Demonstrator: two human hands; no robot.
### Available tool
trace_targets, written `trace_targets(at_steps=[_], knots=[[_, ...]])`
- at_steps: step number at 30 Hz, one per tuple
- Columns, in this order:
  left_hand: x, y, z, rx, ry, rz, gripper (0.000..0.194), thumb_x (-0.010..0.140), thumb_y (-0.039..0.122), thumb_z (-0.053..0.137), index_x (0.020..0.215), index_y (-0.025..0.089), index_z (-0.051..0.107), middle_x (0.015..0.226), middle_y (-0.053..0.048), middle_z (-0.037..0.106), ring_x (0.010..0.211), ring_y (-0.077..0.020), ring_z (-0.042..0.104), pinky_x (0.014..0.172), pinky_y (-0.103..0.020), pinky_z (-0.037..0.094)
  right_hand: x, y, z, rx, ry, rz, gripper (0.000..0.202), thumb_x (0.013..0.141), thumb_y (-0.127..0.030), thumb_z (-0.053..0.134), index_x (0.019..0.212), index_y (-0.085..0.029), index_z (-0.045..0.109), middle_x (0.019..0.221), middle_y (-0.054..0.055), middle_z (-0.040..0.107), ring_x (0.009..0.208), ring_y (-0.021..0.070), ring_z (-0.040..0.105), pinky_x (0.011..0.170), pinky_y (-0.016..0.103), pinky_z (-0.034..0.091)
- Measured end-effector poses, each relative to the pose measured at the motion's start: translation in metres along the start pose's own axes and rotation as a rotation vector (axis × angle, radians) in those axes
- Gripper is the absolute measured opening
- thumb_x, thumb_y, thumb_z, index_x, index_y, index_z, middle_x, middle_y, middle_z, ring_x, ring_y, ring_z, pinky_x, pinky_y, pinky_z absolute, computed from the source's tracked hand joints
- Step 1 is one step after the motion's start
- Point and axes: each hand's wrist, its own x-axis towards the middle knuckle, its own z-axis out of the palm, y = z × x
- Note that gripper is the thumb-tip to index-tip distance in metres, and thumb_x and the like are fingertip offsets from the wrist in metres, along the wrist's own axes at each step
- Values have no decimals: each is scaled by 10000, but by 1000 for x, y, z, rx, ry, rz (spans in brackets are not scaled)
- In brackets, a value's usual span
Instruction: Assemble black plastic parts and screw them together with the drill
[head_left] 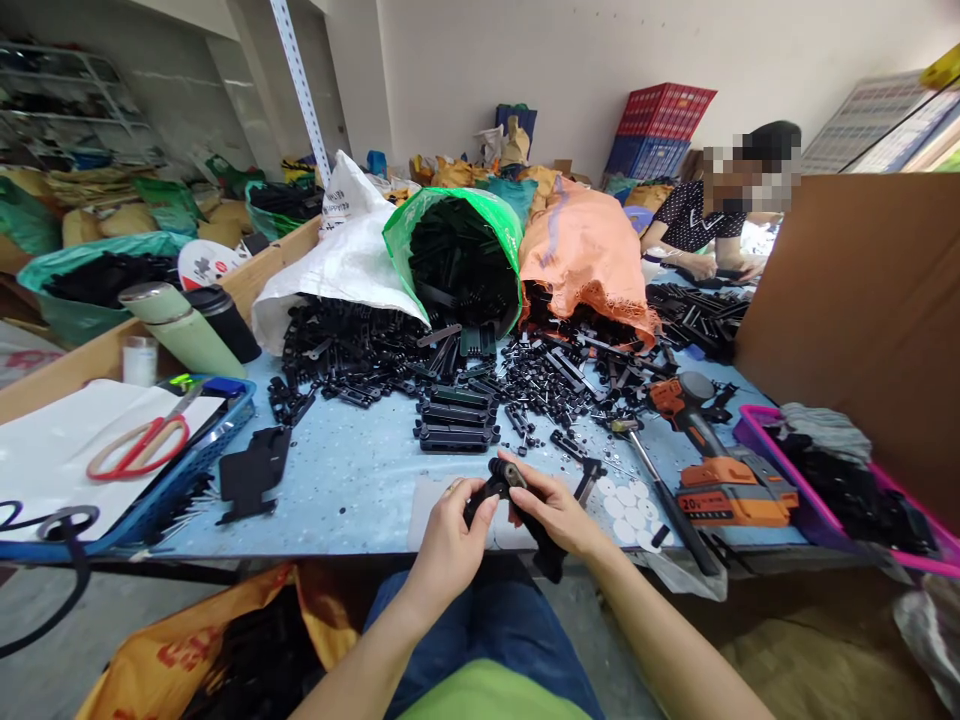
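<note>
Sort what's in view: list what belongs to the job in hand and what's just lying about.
Likely the job:
black part, held by the left hand and right hand
loose black pieces, heaped on the blue table
cordless drill, perhaps

Likely just lying about:
red scissors, on the white sheet
green flask
black cup

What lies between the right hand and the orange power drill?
The head view shows black parts, white discs and a black-handled tool between the right hand and the drill.
</note>
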Motion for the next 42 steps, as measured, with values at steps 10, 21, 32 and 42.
trace_targets(at_steps=[10,21,32,42], knots=[[-5,2,5,124,-16,87,182,842,275,488,969,204,599,924,-77,584,876,-229,542,752,-304,406,1,-13,-22,-635,-42,-360,558,798,-346,599,1321,-227,446,885,59,625,756,166,558,709,290,454],[-9,12,19,131,175,253,211,880,213,436,1069,174,519,993,-88,555,947,-199,530,822,-342,439,-12,-1,22,-442,336,-420,470,898,-325,446,1354,-223,390,976,71,611,689,144,572,687,294,495],[-12,10,27,-61,266,447,390,871,104,444,1229,236,521,1048,-75,535,981,-163,532,847,-294,458,-21,-7,37,-577,463,-509,496,901,-280,441,1379,-189,344,1140,116,582,1050,236,549,845,354,492],[3,17,8,-110,157,422,347,868,167,477,1200,235,551,1010,-70,541,908,-170,556,764,-303,495,-13,-15,42,-567,483,-531,536,904,-249,443,1410,-220,266,1092,102,585,972,201,563,800,322,496]])
